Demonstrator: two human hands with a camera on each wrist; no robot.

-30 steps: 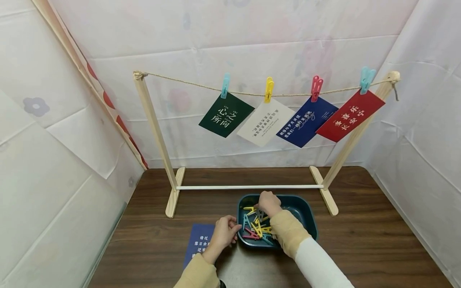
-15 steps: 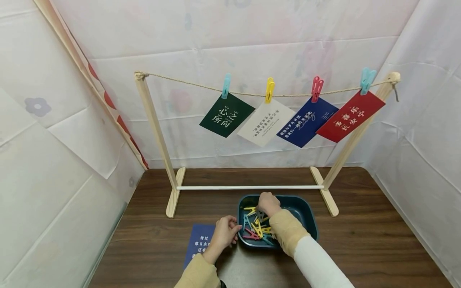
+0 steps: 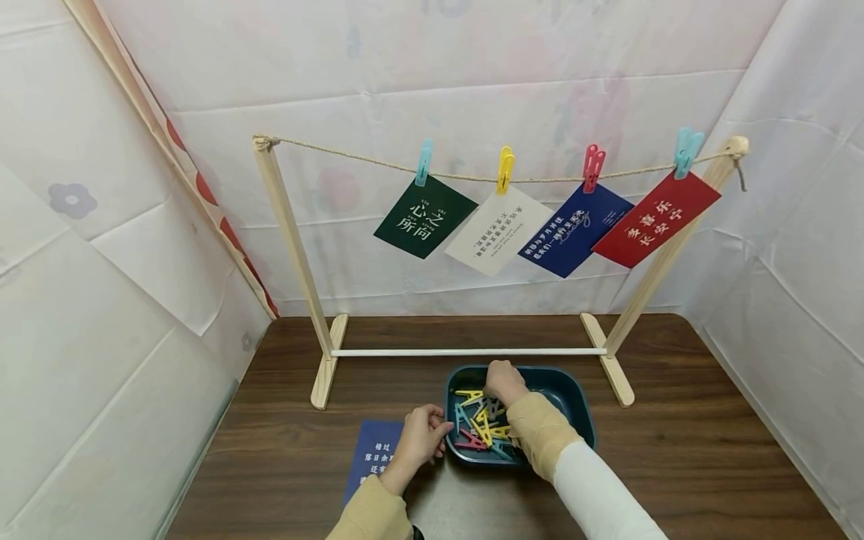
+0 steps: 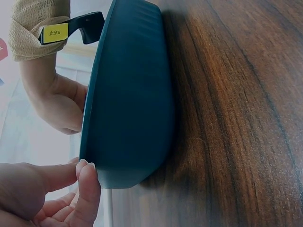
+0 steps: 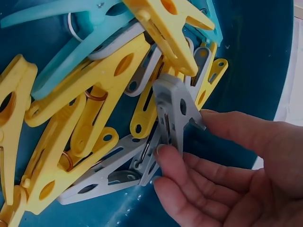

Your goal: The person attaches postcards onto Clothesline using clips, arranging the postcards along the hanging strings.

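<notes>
My right hand [image 3: 505, 381] reaches into the dark teal plastic basin [image 3: 563, 394]. Its thumb and fingertips pinch a grey clothespin [image 5: 175, 106], which the right wrist view shows among yellow, teal and other grey pegs. My left hand [image 3: 420, 436] is at the basin's left side. In the left wrist view its thumb and finger [image 4: 89, 182] pinch the basin's rim near a corner. A blue card [image 3: 373, 450] with white writing lies on the table, partly covered by my left hand and wrist.
Behind the basin stands a wooden frame [image 3: 290, 247] with a rope strung across it. Green, white, blue and red cards hang from the rope by clothespins. A white rod [image 3: 466, 352] joins the frame's feet just beyond the basin.
Both hands stay in nearly the same places. Pegs beside my right fingers have shifted slightly in the basin.
</notes>
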